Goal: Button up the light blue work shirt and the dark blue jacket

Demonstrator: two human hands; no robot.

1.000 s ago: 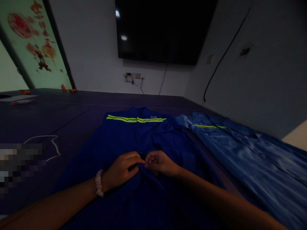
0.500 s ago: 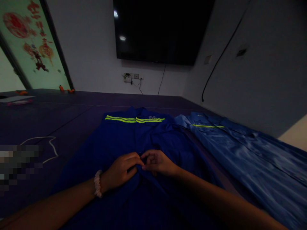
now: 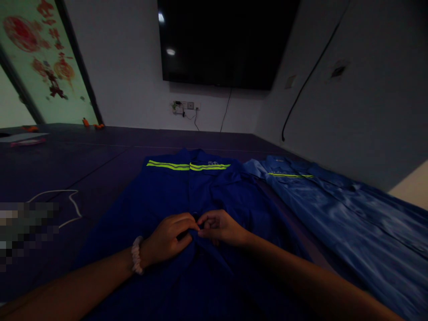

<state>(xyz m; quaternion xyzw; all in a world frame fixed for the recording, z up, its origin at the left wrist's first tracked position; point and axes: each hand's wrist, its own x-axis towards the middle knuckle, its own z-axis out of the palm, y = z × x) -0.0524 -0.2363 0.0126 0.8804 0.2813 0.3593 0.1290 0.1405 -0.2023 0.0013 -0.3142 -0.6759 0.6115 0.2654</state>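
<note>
A dark blue work jacket (image 3: 160, 191) lies spread in front of me, its collar pointing away and a yellow-green reflective stripe across the chest. My left hand (image 3: 172, 236), with a pale scrunchie (image 3: 137, 255) at the wrist, pinches the cloth at the front opening. Facing it, my right hand (image 3: 220, 228) grips the same fold with thumb and fingers curled. The fingertips of both hands nearly meet over the placket. Whether a button sits between them is hidden by the fingers and the dim light.
To the right lies a lighter blue work garment (image 3: 321, 209) with a thin yellow stripe. A white cable (image 3: 75, 203) curls on the purple floor (image 3: 100, 156) at left, beside a blurred-out object. A large screen (image 3: 227, 44) hangs on the far wall; a black cord (image 3: 307, 80) runs down the right wall.
Both hands stay at the same spot on the jacket front, with only a slight shift of the fingers. The garments have not visibly moved.
</note>
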